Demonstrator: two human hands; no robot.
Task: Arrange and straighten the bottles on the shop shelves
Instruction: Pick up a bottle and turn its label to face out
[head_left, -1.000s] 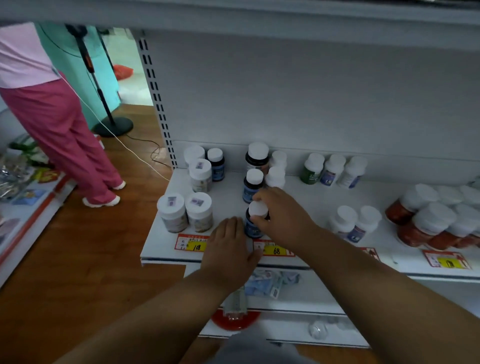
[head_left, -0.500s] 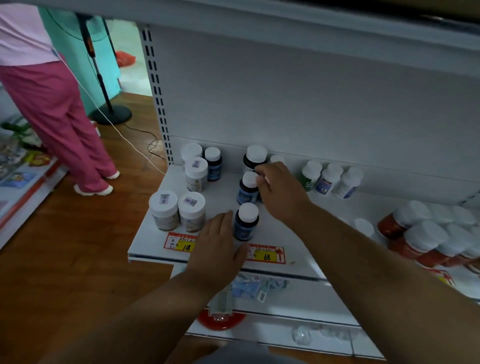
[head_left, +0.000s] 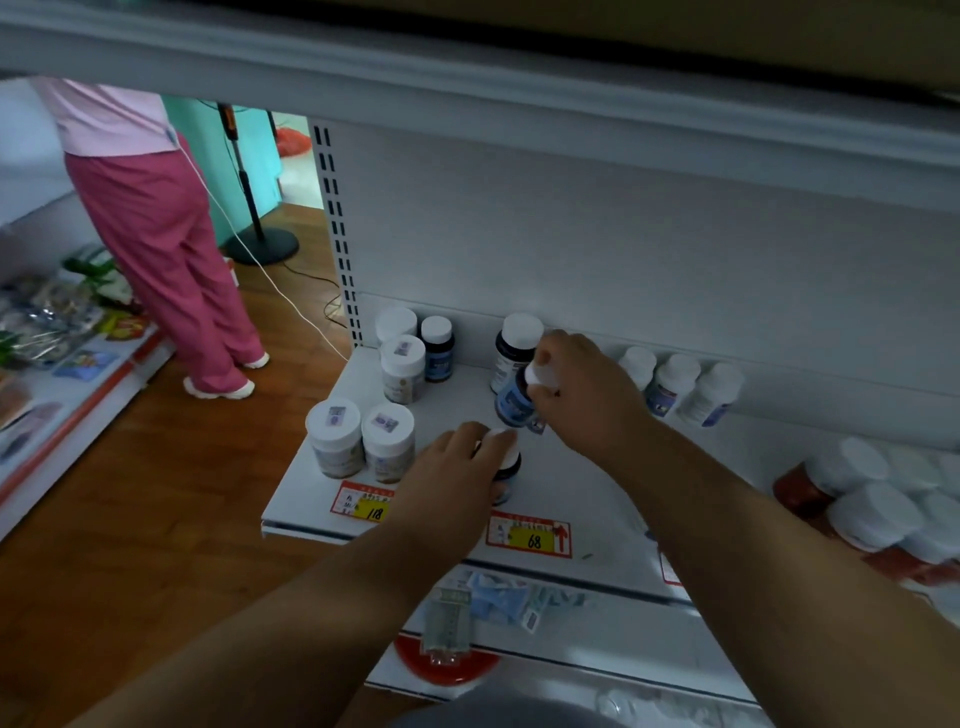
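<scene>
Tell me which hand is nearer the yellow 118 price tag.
Left. The left hand sits just right of the 118 tag, fingers on a front bottle. The right hand is farther back, gripping a tilted bottle.

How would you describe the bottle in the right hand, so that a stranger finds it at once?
Look at the white shelf, above the yellow price tag marked 68. The blue-labelled bottle there is held by its white cap in the right hand. Unlike its upright neighbours, it is tilted.
</scene>
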